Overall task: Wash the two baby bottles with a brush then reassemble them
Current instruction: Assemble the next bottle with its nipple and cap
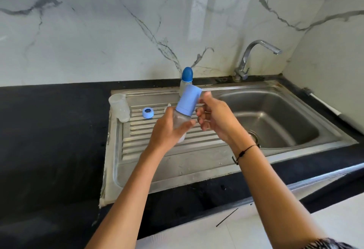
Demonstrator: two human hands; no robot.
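So the left hand [167, 128] is wrapped round the clear body of a baby bottle [182, 119], holding it tilted over the ribbed drainboard [157, 146] with the light blue cap [188, 100] pointing up and away toward the wall. That makes sense to me: gripping low on the body leaves the whole top free for the other hand to work on. The right hand [214, 115] sits just beside the cap with fingers loosely curled and nothing in them as far as I can see, maybe about to pull or twist the cap, though that's a guess. The other bottle's bits are parked on the drainboard: a clear bottle body [120, 107] standing at the left corner and a blue screw ring [148, 112] lying flat near it, probably so they drain. A small bottle with a dark blue top [186, 79] stands at the back edge near the sink basin [275, 115]. Tap [256, 52] looks off.
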